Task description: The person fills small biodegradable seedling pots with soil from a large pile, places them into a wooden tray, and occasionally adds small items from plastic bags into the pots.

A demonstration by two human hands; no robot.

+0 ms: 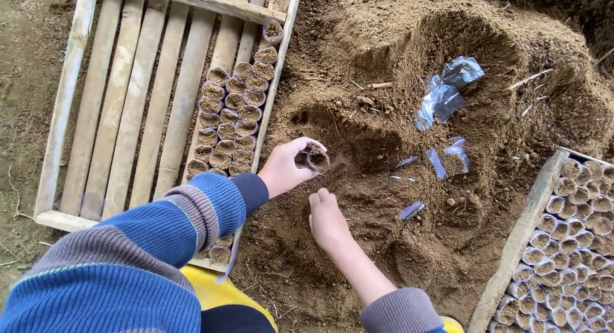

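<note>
Left hand [288,168] grips a small soil-filled plastic tube [316,159] over the soil heap [396,198], just beside the right edge of the wooden tray [128,115]. Right hand [327,219] presses palm-down into the soil, fingers curled; whether it grasps anything cannot be told. Risk, as judged: the tilted, thin-walled tube may spill or buckle under the grip. Filled tubes [233,115] line the tray's right edge.

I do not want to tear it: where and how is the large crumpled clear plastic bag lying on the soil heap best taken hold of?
Pinch the large crumpled clear plastic bag at its raised upper-right fold, coming from above. It lies loose on the brown soil heap, so probably no digging is needed.
</note>
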